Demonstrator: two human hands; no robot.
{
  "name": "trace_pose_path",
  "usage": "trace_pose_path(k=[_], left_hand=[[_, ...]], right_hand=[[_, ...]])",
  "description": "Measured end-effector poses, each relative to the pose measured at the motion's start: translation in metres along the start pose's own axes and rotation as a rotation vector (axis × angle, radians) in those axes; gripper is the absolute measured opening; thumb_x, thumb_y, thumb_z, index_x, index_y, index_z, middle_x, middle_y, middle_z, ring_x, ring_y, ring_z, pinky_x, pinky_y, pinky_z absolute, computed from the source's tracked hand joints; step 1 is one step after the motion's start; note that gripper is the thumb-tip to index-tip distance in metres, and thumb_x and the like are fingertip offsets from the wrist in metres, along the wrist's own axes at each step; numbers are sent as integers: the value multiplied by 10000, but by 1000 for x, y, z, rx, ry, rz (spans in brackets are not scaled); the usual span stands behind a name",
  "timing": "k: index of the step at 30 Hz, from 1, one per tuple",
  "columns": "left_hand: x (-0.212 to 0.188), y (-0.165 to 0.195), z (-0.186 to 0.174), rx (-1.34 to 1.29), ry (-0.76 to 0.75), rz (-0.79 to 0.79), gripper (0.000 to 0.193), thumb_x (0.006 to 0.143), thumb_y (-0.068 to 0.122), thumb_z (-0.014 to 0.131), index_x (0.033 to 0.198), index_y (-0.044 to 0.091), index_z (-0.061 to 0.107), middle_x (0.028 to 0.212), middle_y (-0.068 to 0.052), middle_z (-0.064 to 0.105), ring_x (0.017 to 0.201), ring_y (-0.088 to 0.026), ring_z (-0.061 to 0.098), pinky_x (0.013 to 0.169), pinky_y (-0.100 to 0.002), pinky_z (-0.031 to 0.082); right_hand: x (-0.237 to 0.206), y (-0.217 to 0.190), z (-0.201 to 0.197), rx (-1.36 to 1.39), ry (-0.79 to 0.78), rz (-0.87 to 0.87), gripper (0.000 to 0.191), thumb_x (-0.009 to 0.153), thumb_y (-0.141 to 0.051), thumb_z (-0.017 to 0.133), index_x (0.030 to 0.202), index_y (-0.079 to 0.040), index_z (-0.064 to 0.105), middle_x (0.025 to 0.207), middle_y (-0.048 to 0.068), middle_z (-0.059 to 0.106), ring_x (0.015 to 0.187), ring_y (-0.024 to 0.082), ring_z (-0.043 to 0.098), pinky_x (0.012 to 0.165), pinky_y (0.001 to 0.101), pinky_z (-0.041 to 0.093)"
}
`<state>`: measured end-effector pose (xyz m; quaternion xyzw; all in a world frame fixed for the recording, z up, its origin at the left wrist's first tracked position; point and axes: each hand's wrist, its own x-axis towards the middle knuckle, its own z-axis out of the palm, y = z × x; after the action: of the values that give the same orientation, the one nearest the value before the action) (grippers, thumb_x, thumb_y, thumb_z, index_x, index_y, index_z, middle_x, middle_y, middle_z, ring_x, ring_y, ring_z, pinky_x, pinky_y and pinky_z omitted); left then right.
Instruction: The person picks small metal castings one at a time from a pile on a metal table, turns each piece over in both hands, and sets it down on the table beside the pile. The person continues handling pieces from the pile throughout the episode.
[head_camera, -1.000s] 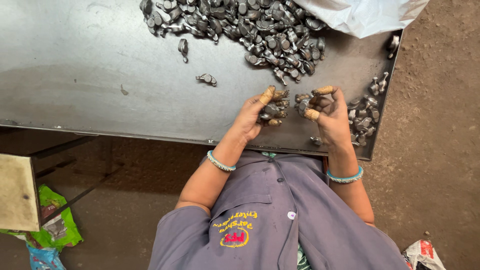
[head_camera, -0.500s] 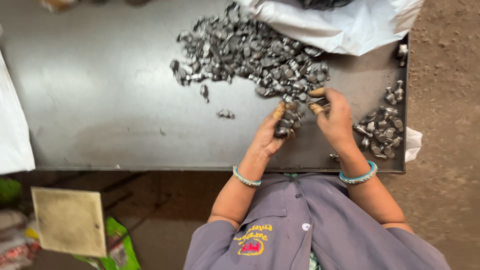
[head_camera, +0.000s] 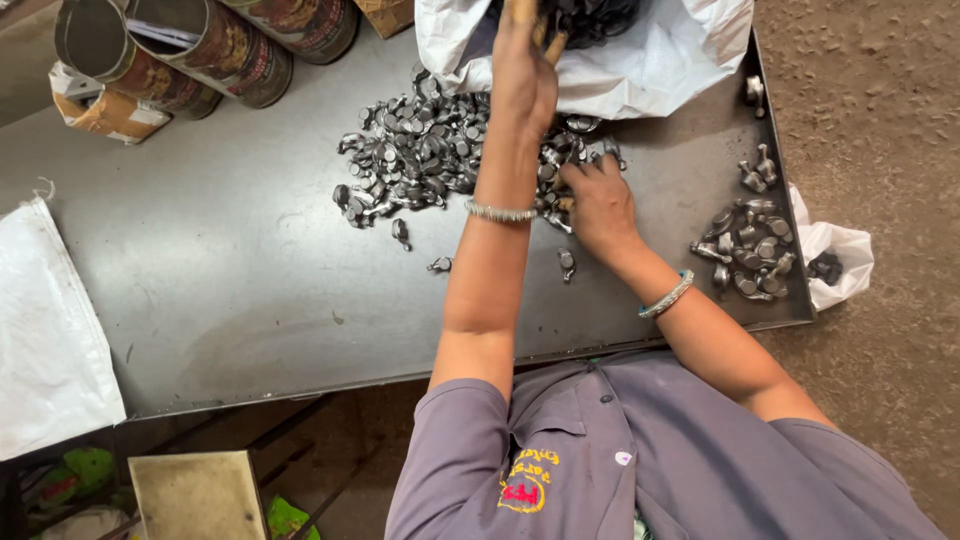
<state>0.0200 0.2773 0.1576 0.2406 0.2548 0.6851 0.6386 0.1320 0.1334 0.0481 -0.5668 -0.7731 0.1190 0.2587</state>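
Observation:
A pile of small dark metal parts (head_camera: 425, 150) lies at the back of a grey metal table (head_camera: 250, 290). My left hand (head_camera: 525, 75) reaches far forward to the mouth of a white bag (head_camera: 660, 70) with dark parts inside; its fingertips are cut off by the frame's top edge. My right hand (head_camera: 600, 205) rests at the pile's right edge, fingers spread on the parts. A smaller group of parts (head_camera: 750, 250) sits at the table's right end. A few loose parts (head_camera: 567, 262) lie in front of the pile.
Cylindrical cans (head_camera: 200, 45) lie at the table's back left. A white sack (head_camera: 45, 330) covers the left end. A small white bag (head_camera: 835, 265) hangs off the right edge over brown ground. A beige board (head_camera: 195, 495) sits below the table.
My left hand has left the pile and stretched forward to the white bag. My right hand has dropped onto the pile's edge. The view has shifted, showing the cans and the sack.

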Motion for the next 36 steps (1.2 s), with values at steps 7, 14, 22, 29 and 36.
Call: trace_pose_path(k=[7,14,22,29,36], left_hand=[[-140,-4,-60,687,-72,173,416,949,45,778,1345,20,652,1302,-71,644,1182,-173,646,1021,-322,563],[-237,-44,-101,754,-41,32,299,961,-27,709,1259,-17,737,1156,-91,691,1061,-145,679,971,-287,559],[-267,-81,-126,233,169,-273,214,952,22,742,1161,-16,720,1015,-53,754,856,-106,685,695,-256,556],[-270,-80,-127,204,252,-319,201,976,88,725,1161,13,704,1013,-49,747,861,-92,696,653,-253,565],[-264,-66,-139,181,280,-389,209,1025,187,668,1158,31,710,969,-31,727,715,-85,654,553,-251,536]], right_hand=[[-23,15,-30,403,-26,112,346,758,-25,866,1066,-83,720,959,100,680,872,276,626,779,385,531],[-66,40,-43,1372,-285,553,220,962,-100,743,1140,8,676,937,42,734,743,56,637,615,200,497],[-94,49,-33,1358,-314,638,335,951,-301,760,1025,18,690,832,72,740,636,83,661,512,188,461],[-99,33,-37,1321,-300,580,316,950,-281,772,1027,22,723,826,71,732,634,89,638,536,213,468],[-47,-1,-49,288,-74,-106,407,787,94,753,1158,-71,734,1090,92,726,1017,315,567,903,420,499]])
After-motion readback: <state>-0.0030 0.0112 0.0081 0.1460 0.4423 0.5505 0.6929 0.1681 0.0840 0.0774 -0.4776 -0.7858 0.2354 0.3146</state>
